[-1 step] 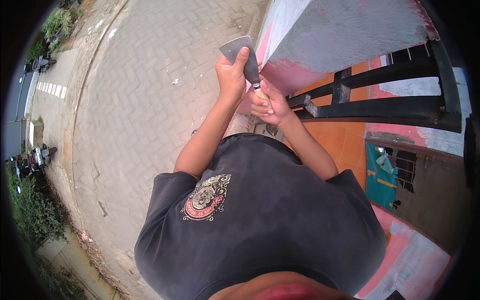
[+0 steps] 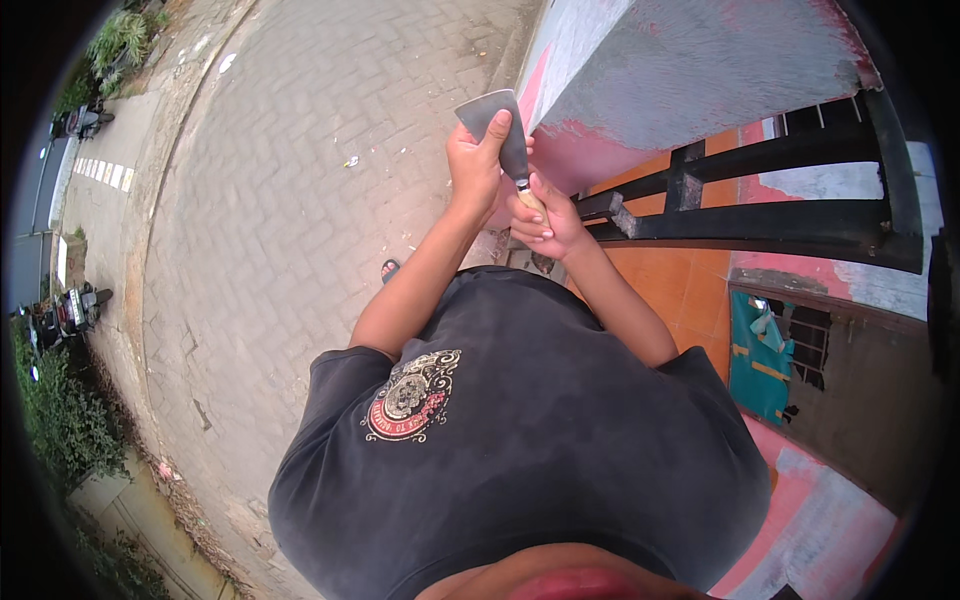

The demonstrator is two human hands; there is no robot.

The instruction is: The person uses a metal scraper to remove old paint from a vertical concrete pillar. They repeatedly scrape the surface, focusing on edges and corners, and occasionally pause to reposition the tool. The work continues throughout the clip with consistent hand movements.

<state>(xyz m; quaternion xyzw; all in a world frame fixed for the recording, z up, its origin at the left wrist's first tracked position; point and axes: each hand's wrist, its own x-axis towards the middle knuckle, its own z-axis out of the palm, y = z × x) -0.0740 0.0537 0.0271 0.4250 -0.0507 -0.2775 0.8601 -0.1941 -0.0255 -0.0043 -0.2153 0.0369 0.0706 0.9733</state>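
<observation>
I hold a putty knife (image 2: 514,152) out in front of me, its broad metal blade tilted up and away. My right hand (image 2: 556,222) is closed round its light wooden handle, with the thumb along the top. My left hand (image 2: 473,172) grips the blade, its thumb lying flat on the metal and the other fingers mostly hidden behind. Just beyond the knife stands a wall (image 2: 680,80) with patchy grey and pink paint.
A black metal gate or railing (image 2: 760,220) juts in at the right, over orange floor tiles (image 2: 670,285). Grey paving (image 2: 290,200) runs along my left. Farther left are a parked motorbike (image 2: 72,312) and bushes (image 2: 75,415). A teal panel (image 2: 758,355) hangs at the right.
Both hands and the putty knife have shifted slightly right and toward me. More of a sandalled foot shows beside my left forearm.
</observation>
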